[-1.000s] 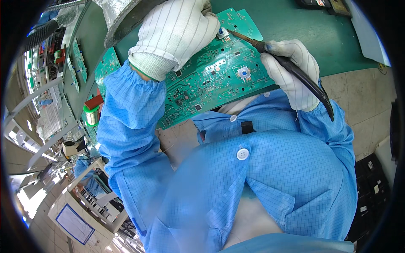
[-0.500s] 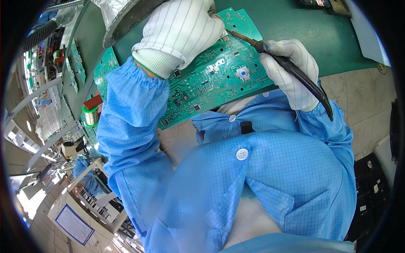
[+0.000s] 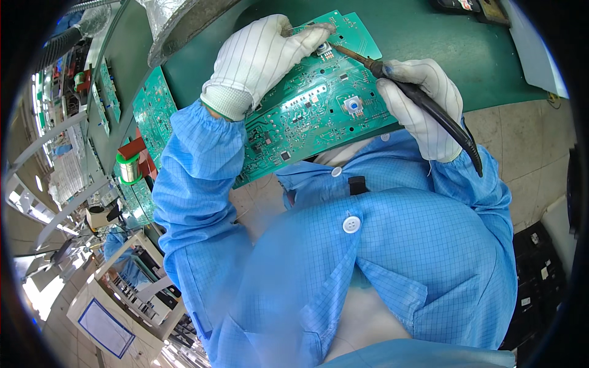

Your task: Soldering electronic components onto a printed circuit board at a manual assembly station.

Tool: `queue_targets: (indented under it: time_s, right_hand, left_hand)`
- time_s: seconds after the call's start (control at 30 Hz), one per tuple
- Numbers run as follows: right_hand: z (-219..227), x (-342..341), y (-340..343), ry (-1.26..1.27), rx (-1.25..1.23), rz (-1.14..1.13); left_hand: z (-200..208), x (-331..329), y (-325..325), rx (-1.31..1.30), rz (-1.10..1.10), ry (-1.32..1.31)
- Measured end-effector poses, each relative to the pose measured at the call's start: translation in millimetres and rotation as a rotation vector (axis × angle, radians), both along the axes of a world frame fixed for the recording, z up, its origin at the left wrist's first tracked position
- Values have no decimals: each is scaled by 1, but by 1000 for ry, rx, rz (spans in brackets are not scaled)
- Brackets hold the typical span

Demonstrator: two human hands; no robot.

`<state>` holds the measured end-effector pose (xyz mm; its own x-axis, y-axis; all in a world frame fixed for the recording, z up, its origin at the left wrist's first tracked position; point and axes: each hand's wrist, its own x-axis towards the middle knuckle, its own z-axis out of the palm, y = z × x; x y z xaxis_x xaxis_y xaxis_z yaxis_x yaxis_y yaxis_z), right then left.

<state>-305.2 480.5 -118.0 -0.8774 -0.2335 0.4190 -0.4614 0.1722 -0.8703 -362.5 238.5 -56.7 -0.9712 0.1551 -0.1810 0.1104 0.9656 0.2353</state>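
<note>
A large green circuit board (image 3: 288,132) lies tilted across the bench edge in front of me. My right hand (image 3: 418,118), in a white striped glove, grips a soldering iron (image 3: 446,118) by its black handle. The iron's metal tip reaches a square component (image 3: 323,49) near the board's far end. From the other side, my gloved left hand (image 3: 254,64) reaches over the board with thumb and forefinger close together near that component. A thin wire, seemingly solder, shows faintly at those fingers. A similar component with a blue centre (image 3: 352,105) sits nearer me on the board.
A spool of solder wire (image 3: 128,169) stands left of my left sleeve. Another green board (image 3: 154,104) lies beside it. A foil-covered duct hood (image 3: 178,27) hangs at the upper left. Dark objects (image 3: 469,7) and a white panel (image 3: 537,46) are at the far right.
My left hand has turned and drawn slightly back, its thumb and forefinger coming into sight and uncovering the square component. The right hand and soldering iron have barely moved.
</note>
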Motion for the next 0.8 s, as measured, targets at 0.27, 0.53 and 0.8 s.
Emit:
queue_targets:
  time_s: [0.27, 0.53, 0.8]
  right_hand:
    - [-1, 1, 5, 76, 15, -116]
    - [10, 2, 8, 278, 211, -132]
    - [36, 7, -26, 507, 318, -3]
  left_hand:
    - [-17, 10, 1, -9, -12, 140]
    - [-13, 19, -9, -56, -343, 616]
    - [-28, 36, -13, 147, 14, 452]
